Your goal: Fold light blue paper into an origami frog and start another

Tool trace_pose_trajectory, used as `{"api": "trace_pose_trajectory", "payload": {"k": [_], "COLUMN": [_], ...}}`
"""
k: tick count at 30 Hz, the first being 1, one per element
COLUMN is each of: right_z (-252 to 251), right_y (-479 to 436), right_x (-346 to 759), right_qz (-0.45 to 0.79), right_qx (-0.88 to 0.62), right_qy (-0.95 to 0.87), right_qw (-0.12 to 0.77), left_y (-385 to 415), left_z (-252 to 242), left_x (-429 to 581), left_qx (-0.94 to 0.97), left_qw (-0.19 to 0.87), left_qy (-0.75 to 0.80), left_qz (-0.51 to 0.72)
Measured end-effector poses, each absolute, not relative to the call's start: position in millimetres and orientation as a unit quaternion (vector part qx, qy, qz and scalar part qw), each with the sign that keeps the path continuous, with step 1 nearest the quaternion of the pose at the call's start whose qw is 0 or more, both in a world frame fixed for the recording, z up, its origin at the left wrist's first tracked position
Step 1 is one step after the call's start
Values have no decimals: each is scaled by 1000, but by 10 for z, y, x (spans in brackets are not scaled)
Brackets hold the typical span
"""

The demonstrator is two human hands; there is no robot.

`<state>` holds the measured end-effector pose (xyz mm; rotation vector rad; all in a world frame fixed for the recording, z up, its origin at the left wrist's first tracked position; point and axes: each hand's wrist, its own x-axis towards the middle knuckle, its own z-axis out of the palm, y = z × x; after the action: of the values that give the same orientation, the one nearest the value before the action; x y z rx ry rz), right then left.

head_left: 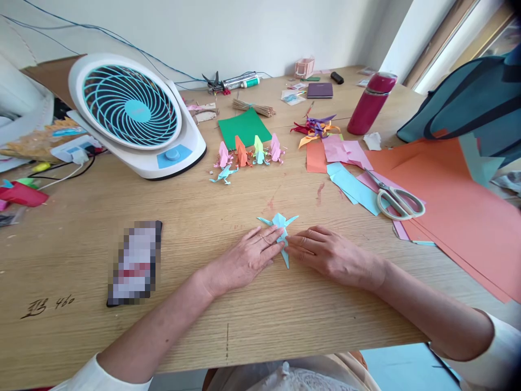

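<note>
A light blue folded paper figure [280, 224] lies flat on the wooden table [195, 217] in front of me. My left hand [246, 258] rests on the table with its fingers stretched flat, the fingertips pressing on the figure's left side. My right hand [321, 252] lies flat too, its fingertips touching the figure's right side. Neither hand lifts the paper.
A white and teal desk fan [134, 117] stands at the back left. Small folded paper figures [248, 155] and a green sheet [244, 127] lie behind, scissors [396, 201] on coloured paper to the right, a red bottle [371, 103], a phone [135, 262] to the left.
</note>
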<state>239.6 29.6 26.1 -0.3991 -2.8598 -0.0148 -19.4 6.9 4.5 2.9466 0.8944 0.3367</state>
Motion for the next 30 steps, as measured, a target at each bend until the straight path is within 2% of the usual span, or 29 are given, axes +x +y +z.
{"api": "trace_pose_trajectory", "payload": {"k": [6,11,26,30], "right_z": [298,262,241,212], "right_y": [197,118,213,233], "right_x": [2366,2324,2341,2360], "right_qz": [15,4,102,137], "right_qx": [-139,-138,-126,-113], "right_qy": [-979,-983,-981,-976], "right_qw": [146,124,102,128], "left_y": [28,1,-81,-84], "left_z": [97,83,101,87], "left_x": [-180,-175,25,39], "left_qx": [951,945,927,925], "left_qw": [36,44,30,34], "left_qy": [293,311,360,360], "left_qz": [95,91,97,118]}}
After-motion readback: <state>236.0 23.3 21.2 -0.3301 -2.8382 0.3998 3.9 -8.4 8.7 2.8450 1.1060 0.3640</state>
